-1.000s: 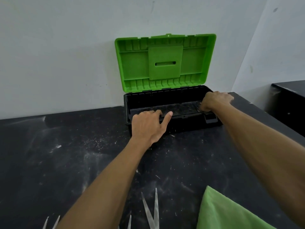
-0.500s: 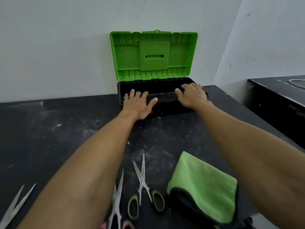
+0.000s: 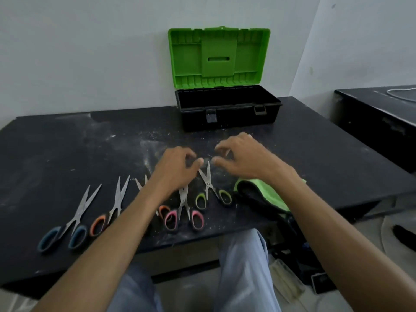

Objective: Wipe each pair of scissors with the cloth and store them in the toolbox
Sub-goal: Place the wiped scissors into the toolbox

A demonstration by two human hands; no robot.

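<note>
both hands are hovering low over the dusty black table (image 3: 67, 143), the left hand (image 3: 177, 170) and right hand (image 3: 245, 158) each hanging with fingers loosely curled and gripping nothing, thumbs nearly meeting above the tips of the green-handled scissors (image 3: 208, 183). the pink-handled scissors (image 3: 183, 199), orange-handled scissors (image 3: 116, 203) and blue-handled scissors (image 3: 78, 212) are lying in a row leftward. the green cloth (image 3: 270, 192) is sitting under the right wrist, and the toolbox (image 3: 227, 118) is standing open against the wall, well apart from the scissors.
</note>
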